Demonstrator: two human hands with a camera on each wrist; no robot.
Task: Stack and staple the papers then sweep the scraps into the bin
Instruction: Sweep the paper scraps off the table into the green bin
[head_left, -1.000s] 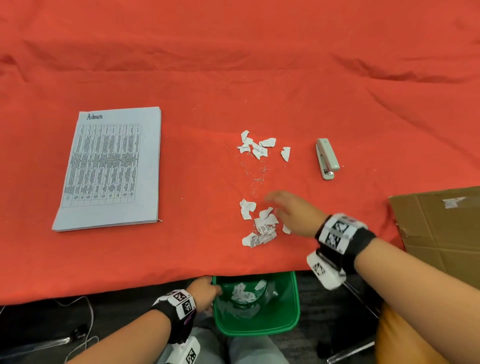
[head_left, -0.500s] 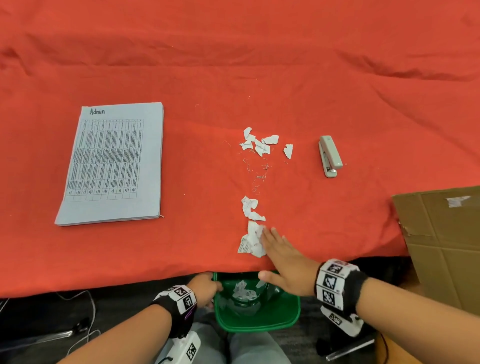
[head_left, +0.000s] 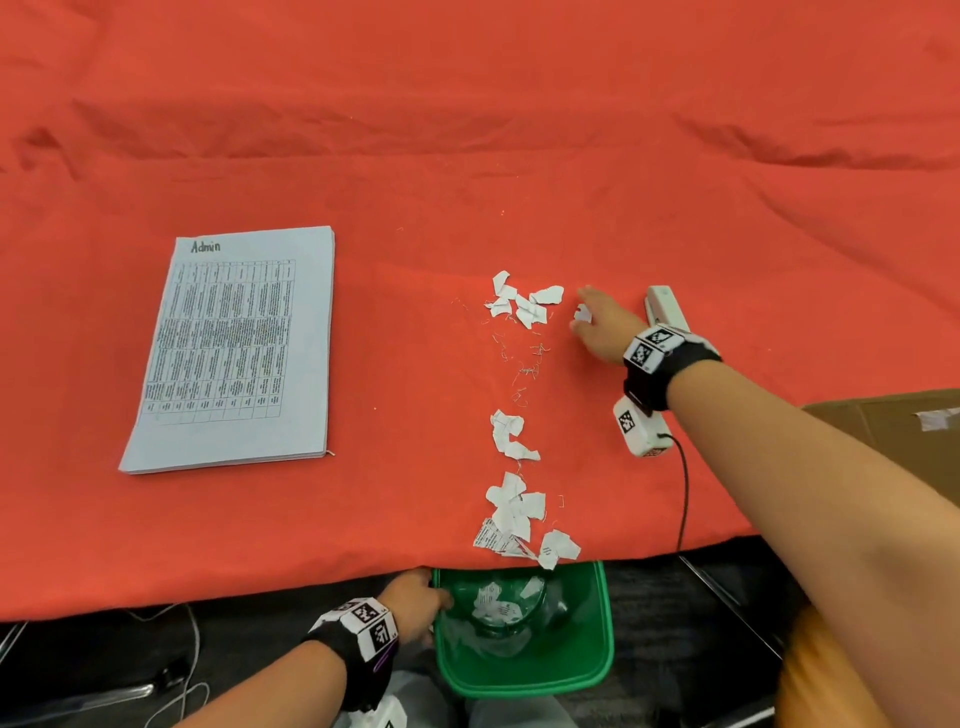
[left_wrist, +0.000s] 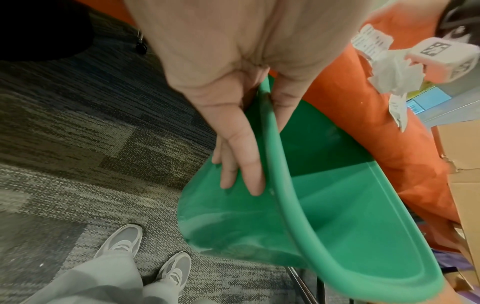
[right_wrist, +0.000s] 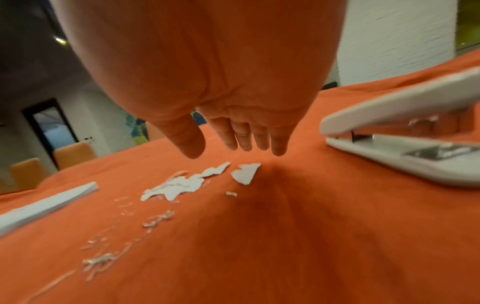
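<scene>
A stack of printed papers (head_left: 234, 348) headed "Admin" lies at the table's left. White paper scraps sit in a far cluster (head_left: 524, 304), a middle pair (head_left: 509, 434) and a pile at the table's front edge (head_left: 517, 517). Loose staples (head_left: 524, 369) are scattered between them. My right hand (head_left: 597, 322) reaches over the far cluster with straight fingers (right_wrist: 244, 139), one scrap (right_wrist: 245, 172) just below them. My left hand (head_left: 415, 605) grips the rim of the green bin (head_left: 602, 660) under the table edge, thumb inside and fingers (left_wrist: 241, 164) outside.
A pale green stapler (head_left: 667, 306) lies just right of my right hand. A cardboard box (head_left: 909, 436) stands at the table's right edge. Scraps lie inside the bin. The red cloth (head_left: 467, 130) stretches far back. Below are carpet and my shoes (left_wrist: 122, 244).
My right hand swept scraps toward the front edge, then lifted and reached back to the far cluster beside the stapler. My left hand kept its hold on the bin.
</scene>
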